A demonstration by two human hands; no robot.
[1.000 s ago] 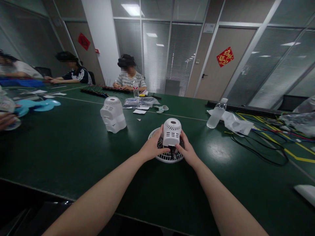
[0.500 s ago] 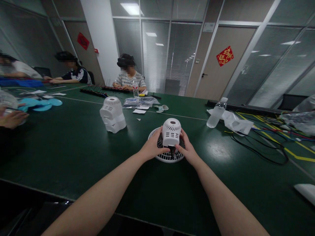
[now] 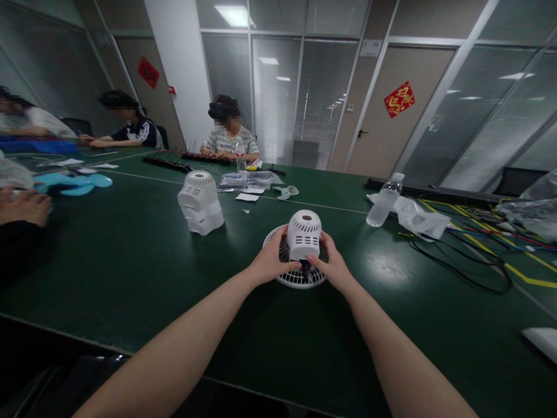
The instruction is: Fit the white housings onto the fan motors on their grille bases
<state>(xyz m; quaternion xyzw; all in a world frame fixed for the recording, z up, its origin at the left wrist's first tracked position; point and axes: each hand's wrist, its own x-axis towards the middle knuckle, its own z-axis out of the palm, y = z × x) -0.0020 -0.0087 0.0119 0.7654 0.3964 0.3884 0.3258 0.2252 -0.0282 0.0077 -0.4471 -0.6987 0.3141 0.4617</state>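
Between my two hands is a white vented fan motor housing (image 3: 304, 235), domed at the top with slots in its side. It sits over a round white fan grille (image 3: 300, 283) lying on the green table. My left hand (image 3: 274, 259) grips the housing from the left, its thumb at the lower front edge. My right hand (image 3: 331, 261) closes on it from the right, thumb also at that lower edge. Dark parts and wires show beneath the housing, but their details are too small to tell.
A second white housing (image 3: 200, 203) stands to the left. A water bottle (image 3: 385, 200), white wrapping (image 3: 415, 217) and black cables (image 3: 461, 267) lie to the right. Blue fan blades (image 3: 73, 183) are at far left beside another person's hand (image 3: 26, 206). Other people sit across the table.
My hands and the housing stay nearly in place; my right thumb has shifted slightly up and left onto the housing's lower edge. The other person's hand at far left has moved.
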